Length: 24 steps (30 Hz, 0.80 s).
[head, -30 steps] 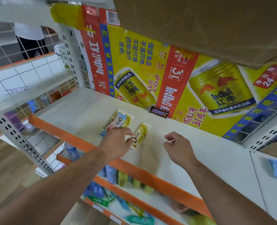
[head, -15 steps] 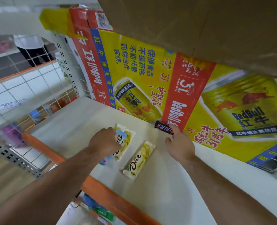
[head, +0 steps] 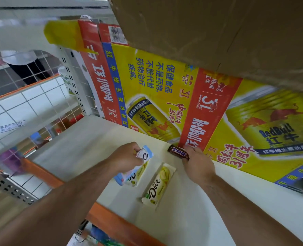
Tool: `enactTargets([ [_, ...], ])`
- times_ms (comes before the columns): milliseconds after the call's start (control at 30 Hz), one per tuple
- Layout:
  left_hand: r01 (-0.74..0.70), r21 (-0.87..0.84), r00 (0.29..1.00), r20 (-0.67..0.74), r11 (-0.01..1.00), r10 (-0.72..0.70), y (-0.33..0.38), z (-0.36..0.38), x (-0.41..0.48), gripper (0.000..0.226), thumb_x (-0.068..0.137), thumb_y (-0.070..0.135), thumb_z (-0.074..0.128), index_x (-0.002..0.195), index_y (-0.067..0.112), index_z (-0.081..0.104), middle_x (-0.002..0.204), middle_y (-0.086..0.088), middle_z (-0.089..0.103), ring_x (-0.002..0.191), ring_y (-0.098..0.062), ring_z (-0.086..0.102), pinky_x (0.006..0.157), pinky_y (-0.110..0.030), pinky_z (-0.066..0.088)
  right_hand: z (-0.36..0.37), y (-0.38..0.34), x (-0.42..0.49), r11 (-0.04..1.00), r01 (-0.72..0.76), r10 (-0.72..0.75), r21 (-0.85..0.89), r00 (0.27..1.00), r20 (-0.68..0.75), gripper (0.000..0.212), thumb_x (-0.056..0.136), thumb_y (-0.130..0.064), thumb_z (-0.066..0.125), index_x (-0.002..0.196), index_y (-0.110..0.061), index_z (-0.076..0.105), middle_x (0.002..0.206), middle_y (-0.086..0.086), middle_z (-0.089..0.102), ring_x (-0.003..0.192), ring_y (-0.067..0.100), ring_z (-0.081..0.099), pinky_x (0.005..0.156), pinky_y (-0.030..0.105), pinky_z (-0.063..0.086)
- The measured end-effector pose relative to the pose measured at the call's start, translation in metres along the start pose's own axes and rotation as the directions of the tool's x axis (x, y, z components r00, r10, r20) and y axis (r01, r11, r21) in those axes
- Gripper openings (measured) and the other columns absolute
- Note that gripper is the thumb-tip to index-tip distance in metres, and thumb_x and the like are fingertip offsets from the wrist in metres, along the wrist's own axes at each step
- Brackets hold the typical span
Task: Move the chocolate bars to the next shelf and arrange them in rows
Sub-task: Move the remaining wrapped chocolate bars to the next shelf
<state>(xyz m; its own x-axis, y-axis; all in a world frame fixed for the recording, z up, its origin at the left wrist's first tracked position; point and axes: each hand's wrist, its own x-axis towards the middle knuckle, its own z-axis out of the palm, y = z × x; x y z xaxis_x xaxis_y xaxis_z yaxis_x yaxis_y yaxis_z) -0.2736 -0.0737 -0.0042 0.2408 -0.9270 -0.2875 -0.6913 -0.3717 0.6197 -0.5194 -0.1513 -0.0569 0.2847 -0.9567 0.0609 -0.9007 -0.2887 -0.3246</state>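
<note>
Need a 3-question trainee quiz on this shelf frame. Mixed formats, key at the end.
1. True or false: the right hand pinches the dark brown bar near the Red Bull carton.
2. The left hand grips: A) a blue-and-white Dove bar; B) a drink can; C) nothing.
3. Fill in: the Dove bar lying free between the hands on the shelf is mostly ___.
Key: 1 true; 2 A; 3 yellow.
</note>
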Motion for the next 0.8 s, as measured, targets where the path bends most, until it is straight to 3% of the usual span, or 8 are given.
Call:
enactTargets([
  [167,0.043,-0.113,0.996,0.083,0.993,-0.034,-0.002,-0.008,-0.008,0.021,0.080,0.010,0.063,0.099,0.019,0.061,0.092,-0.001,0.065,0.077,-0.016,0.061,0.056,-0.024,0.045,-0.010,-0.006,-0.014,0.993,0.017,-0.007,-0.120,0.997,0.083,0.038,0.094,-0.042,0.049,0.126,-0.024,0.054,0.122,0.002,0.050,0.108,0.025,0.059,0.082,0.036,0.050],
  [267,0.020,-0.152,0.988,0.154,0.988,0.004,-0.004,-0.014,-0.017,0.036,0.077,0.001,0.057,0.106,0.022,0.061,0.099,-0.001,0.068,0.080,-0.016,0.064,0.058,-0.024,0.049,-0.014,-0.013,-0.037,0.973,0.022,0.000,-0.230,0.995,0.098,0.032,0.097,-0.037,0.042,0.122,-0.022,0.054,0.117,0.002,0.054,0.103,0.026,0.061,0.079,0.035,0.050],
  [367,0.001,-0.282,0.972,0.224,0.959,0.065,-0.005,-0.015,-0.028,0.045,0.077,-0.006,0.055,0.114,0.019,0.061,0.101,-0.007,0.071,0.072,-0.022,0.068,0.052,-0.029,0.049,-0.015,-0.014,-0.064,0.959,-0.018,0.043,-0.282,0.996,0.084,0.025,0.098,-0.027,0.040,0.118,-0.018,0.053,0.112,0.003,0.059,0.097,0.026,0.063,0.078,0.036,0.052],
  [400,0.004,-0.343,0.963,0.255,0.939,0.089,-0.005,-0.013,-0.033,0.045,0.079,-0.009,0.054,0.114,0.017,0.059,0.102,-0.009,0.071,0.070,-0.024,0.071,0.050,-0.029,0.048,-0.017,-0.013,-0.073,0.970,-0.075,0.093,-0.231,0.993,0.070,0.022,0.099,-0.024,0.040,0.116,-0.017,0.052,0.109,0.004,0.063,0.093,0.026,0.063,0.075,0.035,0.052],
  [467,0.013,-0.433,0.942,0.309,0.901,0.134,-0.003,-0.007,-0.043,0.043,0.082,-0.013,0.051,0.115,0.014,0.054,0.104,-0.012,0.071,0.075,-0.029,0.074,0.043,-0.027,0.046,-0.021,-0.011,-0.093,0.965,-0.259,0.256,0.044,0.965,0.063,0.020,0.100,-0.022,0.038,0.111,-0.018,0.054,0.103,0.007,0.067,0.082,0.024,0.061,0.067,0.031,0.048],
  [600,-0.077,-0.456,0.916,0.318,0.887,0.243,-0.004,0.011,-0.055,0.048,0.084,-0.007,0.058,0.125,0.017,0.055,0.109,-0.011,0.070,0.077,-0.024,0.066,0.051,-0.025,0.045,-0.036,-0.010,-0.141,0.695,-0.438,0.428,0.570,0.889,0.161,0.012,0.095,-0.012,0.050,0.103,-0.017,0.057,0.091,0.012,0.068,0.054,0.021,0.056,0.048,0.030,0.046],
  [700,-0.116,-0.492,0.892,0.330,0.863,0.309,0.003,0.027,-0.068,0.050,0.086,-0.003,0.063,0.127,0.025,0.058,0.102,-0.009,0.072,0.078,-0.021,0.066,0.058,-0.025,0.048,-0.051,-0.007,-0.177,0.603,-0.409,0.422,0.685,0.892,0.162,0.015,0.091,-0.005,0.059,0.100,-0.016,0.063,0.078,0.013,0.065,0.051,0.019,0.055,0.049,0.031,0.049],
  [800,-0.114,-0.521,0.861,0.372,0.846,0.346,0.014,0.044,-0.082,0.054,0.084,-0.008,0.061,0.128,0.023,0.059,0.102,-0.010,0.072,0.079,-0.022,0.068,0.050,-0.023,0.048,-0.060,-0.002,-0.207,0.560,-0.414,0.457,0.717,0.877,0.149,0.011,0.087,-0.004,0.064,0.094,-0.011,0.067,0.062,0.010,0.060,0.050,0.019,0.052,0.050,0.032,0.048],
])
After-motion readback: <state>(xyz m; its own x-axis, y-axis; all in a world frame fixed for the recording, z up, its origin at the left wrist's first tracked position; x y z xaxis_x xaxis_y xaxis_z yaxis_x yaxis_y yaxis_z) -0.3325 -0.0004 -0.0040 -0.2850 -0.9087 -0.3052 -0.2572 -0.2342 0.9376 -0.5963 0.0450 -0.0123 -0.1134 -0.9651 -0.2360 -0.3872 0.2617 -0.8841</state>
